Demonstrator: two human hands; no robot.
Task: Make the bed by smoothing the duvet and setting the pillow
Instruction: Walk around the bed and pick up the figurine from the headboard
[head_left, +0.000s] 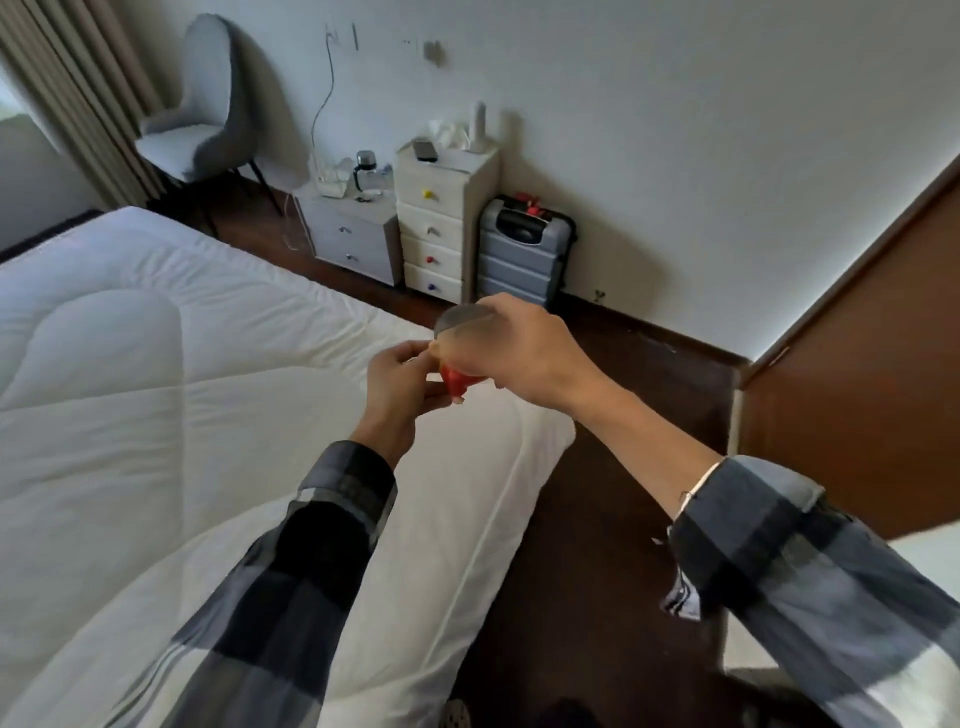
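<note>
**Hands full, bed waiting**

Nearest me, the pillow (415, 571) lies along the bed's edge under my left sleeve. It looks soft and light; I would take it by its two short ends. Above it, my left hand (397, 384) and right hand (511, 348) meet, both closed on a small red and grey object (457, 382) I cannot identify through the blur. Beyond, the white quilted duvet (156, 338) spreads over the mattress, puffy and limp, mildly creased; I judge it best pulled flat from its corners. Farthest, drawers (441, 223) and a suitcase (524, 249) stand against the wall.
</note>
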